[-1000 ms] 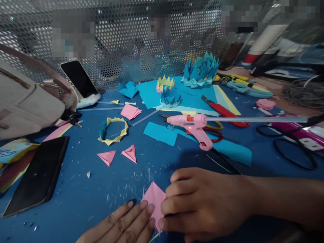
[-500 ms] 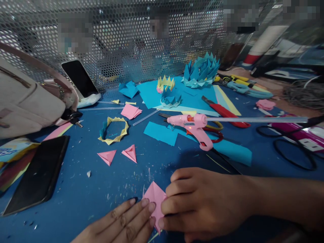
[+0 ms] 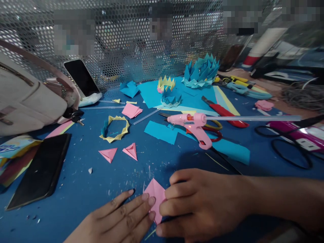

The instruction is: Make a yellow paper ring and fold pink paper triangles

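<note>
A pink paper piece [image 3: 155, 190], creased down its middle, lies on the blue table [image 3: 83, 189] between my hands. My left hand [image 3: 118, 216] is flat with fingers stretched, its fingertips resting on the paper's left edge. Curled fingers of my right hand [image 3: 194, 202] press on the right edge of the same paper; the thumb is partly hidden. Two folded pink triangles [image 3: 108, 154] lie ahead, near a yellow and blue paper ring [image 3: 115, 137]. Beyond my right hand rests a pink glue gun [image 3: 192, 121] with a long clear stick in it.
At the left are a dark phone [image 3: 40, 172] and a pale bag [image 3: 30, 98]. Blue paper flowers [image 3: 201, 72] stand at the back by a perforated metal panel [image 3: 121, 44]. A red-handled cutter [image 3: 227, 116], pliers and a purple power strip [image 3: 298, 135] lie to the right.
My left fingers have spread slightly, with the outer finger lifting away from the others. My right fingertips have shifted slightly left and down at the paper. The view has shifted slightly.
</note>
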A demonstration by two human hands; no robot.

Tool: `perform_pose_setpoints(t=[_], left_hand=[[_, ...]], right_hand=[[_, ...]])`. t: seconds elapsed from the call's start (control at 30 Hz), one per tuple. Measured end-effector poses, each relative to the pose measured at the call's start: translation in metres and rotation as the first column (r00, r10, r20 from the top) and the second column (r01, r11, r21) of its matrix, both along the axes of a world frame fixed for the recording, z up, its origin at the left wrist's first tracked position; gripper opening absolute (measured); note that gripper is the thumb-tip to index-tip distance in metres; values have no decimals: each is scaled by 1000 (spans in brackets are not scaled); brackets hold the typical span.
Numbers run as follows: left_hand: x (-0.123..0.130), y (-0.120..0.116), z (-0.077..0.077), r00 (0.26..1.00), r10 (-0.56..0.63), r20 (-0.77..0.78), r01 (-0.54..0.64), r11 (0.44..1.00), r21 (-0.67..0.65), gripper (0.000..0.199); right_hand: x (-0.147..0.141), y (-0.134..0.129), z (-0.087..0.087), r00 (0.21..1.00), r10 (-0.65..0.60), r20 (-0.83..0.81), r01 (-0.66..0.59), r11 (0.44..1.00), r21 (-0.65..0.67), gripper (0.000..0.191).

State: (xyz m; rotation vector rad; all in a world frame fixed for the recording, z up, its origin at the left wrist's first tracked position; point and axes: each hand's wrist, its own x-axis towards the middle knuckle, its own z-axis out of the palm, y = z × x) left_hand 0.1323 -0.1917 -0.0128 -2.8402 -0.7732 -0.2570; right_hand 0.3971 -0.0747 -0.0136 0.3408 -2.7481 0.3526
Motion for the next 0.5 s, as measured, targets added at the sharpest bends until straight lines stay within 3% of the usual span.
perform_pose_setpoints(t=[0.1, 0.27, 0.5], left_hand=[[3, -5, -2, 997, 68, 22, -68, 997, -29, 43], [3, -6, -1, 997, 81, 12, -81, 997, -1, 44], [-3, -1, 0, 997, 11, -77, -8, 999, 46, 47]], right_hand=[[0, 0, 1, 1000, -4, 11, 4, 1000, -20, 26], [-1, 2, 2, 1000, 14, 15, -14, 1000, -20, 26], [0, 5, 0, 999, 40, 18, -39, 999, -28, 28]])
